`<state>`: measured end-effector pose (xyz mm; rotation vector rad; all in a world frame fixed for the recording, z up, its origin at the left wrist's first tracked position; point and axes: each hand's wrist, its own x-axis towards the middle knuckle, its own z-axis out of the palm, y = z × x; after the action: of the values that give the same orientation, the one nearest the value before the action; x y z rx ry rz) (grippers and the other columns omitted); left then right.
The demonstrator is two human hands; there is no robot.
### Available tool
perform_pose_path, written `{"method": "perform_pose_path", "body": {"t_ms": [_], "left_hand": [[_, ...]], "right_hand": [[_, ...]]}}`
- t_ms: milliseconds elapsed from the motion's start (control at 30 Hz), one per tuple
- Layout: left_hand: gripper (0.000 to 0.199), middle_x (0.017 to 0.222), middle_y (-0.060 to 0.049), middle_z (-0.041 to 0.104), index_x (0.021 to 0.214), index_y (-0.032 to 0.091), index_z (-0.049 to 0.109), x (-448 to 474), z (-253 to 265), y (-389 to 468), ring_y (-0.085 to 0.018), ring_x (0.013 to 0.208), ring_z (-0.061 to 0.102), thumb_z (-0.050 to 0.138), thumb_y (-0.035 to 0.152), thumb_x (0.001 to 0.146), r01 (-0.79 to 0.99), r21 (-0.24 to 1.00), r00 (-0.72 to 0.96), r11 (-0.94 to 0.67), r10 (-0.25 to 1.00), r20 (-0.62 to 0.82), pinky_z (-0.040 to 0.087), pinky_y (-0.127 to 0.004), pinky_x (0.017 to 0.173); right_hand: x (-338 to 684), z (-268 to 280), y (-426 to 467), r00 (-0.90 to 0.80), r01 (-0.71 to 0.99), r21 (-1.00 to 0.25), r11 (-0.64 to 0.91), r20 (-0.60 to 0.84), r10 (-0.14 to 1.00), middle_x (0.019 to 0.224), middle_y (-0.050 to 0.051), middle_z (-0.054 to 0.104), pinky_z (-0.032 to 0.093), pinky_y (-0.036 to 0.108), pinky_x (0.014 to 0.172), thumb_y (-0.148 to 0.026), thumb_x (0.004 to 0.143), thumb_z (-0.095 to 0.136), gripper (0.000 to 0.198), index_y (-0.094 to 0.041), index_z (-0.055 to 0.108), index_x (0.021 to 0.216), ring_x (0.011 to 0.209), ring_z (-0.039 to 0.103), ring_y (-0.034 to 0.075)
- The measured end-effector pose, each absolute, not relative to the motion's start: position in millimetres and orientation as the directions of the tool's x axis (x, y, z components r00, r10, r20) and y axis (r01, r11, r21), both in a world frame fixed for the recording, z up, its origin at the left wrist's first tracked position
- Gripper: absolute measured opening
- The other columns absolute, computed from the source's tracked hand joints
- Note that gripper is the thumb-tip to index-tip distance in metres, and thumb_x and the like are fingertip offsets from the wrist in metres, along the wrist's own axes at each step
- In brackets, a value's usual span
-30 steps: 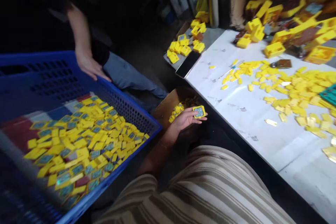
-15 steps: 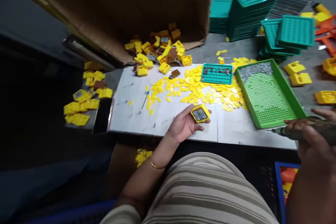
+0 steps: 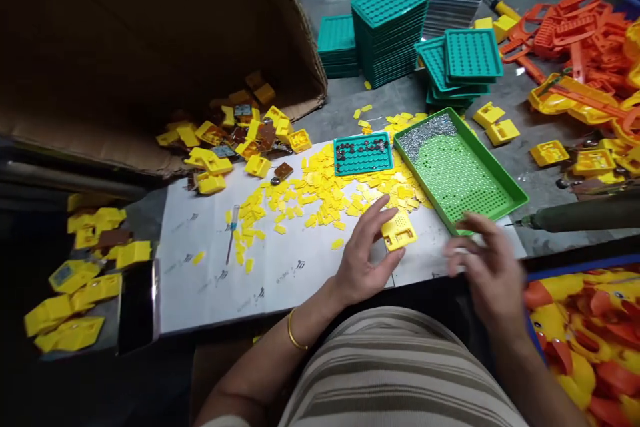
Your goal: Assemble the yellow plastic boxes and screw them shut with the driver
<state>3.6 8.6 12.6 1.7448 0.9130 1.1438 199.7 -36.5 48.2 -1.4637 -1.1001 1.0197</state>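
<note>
Turned over since the earlier frame, the yellow box (image 3: 400, 230) now shows a face with round holes and a recess instead of its grey filling; the screwdriver (image 3: 587, 212) has left the right hand (image 3: 493, 273) and sits apart from it. The left hand (image 3: 360, 267) pinches the box between thumb and fingers, over the white sheet (image 3: 280, 280). The right hand is blurred, its fingers parted and bent; whether they hold something small cannot be told. The box looks light, stiff and smooth, perhaps slightly slippery, so its side edges seem the best hold, clear of the recess. Beyond lie thin, flat yellow plates (image 3: 320, 180) and a perforated plastic green tray (image 3: 465, 170) with shiny metal bits (image 3: 430, 133) at its far end. Farther back are a ribbed teal tray (image 3: 363, 163), teal stacks (image 3: 390, 33) and a rough-edged cardboard box (image 3: 305, 27).
</note>
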Motion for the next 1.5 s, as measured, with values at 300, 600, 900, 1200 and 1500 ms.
{"method": "perform_pose_path", "body": {"t_ms": [300,600,900,1200,1500], "left_hand": [[0.054,0.146,-0.009,0.045,0.128,0.031,0.054,-6,13,23,-0.024,0.136,0.043,0.067,0.012,0.079,0.029,0.956,0.329,-0.293,0.906,0.267,0.040,-0.040,0.110],[0.049,0.122,-0.012,0.065,0.128,0.019,0.050,-24,20,63,-0.027,0.113,0.063,0.066,0.027,0.083,-0.562,0.528,0.392,0.637,0.767,-0.508,0.051,-0.044,0.095],[0.037,0.114,-0.013,0.069,0.117,0.016,0.052,-44,21,71,-0.025,0.094,0.072,0.064,0.020,0.083,-0.586,0.463,0.390,0.665,0.733,-0.557,0.058,-0.030,0.074],[0.036,0.116,-0.013,0.068,0.114,0.016,0.053,-42,20,73,-0.024,0.089,0.072,0.066,0.022,0.081,-0.533,0.489,0.387,0.691,0.712,-0.585,0.057,-0.029,0.070],[0.036,0.115,-0.013,0.068,0.113,0.017,0.055,-44,19,74,-0.024,0.088,0.072,0.067,0.023,0.080,-0.529,0.487,0.376,0.695,0.707,-0.599,0.055,-0.029,0.070]], "right_hand": [[155,26,17,-0.106,-0.150,-0.967,-0.207,-0.192,0.976,0.113,0.006,0.057,0.057,0.025,0.063,-0.038,0.085,0.065,0.035,-0.027,0.057,0.117,0.078,0.062,0.013],[134,31,83,-0.219,0.505,-0.830,0.236,0.141,0.965,0.114,0.010,0.060,0.053,0.032,0.072,-0.031,0.088,0.059,0.039,-0.023,0.056,0.125,0.093,0.061,0.020],[121,8,181,-0.203,0.927,-0.302,0.221,0.092,0.975,0.098,0.008,0.065,0.039,0.028,0.061,-0.026,0.092,0.052,0.024,-0.021,0.072,0.103,0.078,0.060,0.020],[124,18,184,-0.200,0.847,-0.499,0.184,0.023,0.980,0.090,0.005,0.070,0.043,0.029,0.070,-0.019,0.083,0.061,0.014,-0.020,0.073,0.090,0.077,0.062,0.017],[120,21,199,-0.236,0.823,-0.551,0.137,-0.114,0.965,0.073,0.001,0.070,0.042,0.027,0.064,-0.016,0.078,0.061,0.020,-0.019,0.070,0.095,0.067,0.062,0.015]]}}
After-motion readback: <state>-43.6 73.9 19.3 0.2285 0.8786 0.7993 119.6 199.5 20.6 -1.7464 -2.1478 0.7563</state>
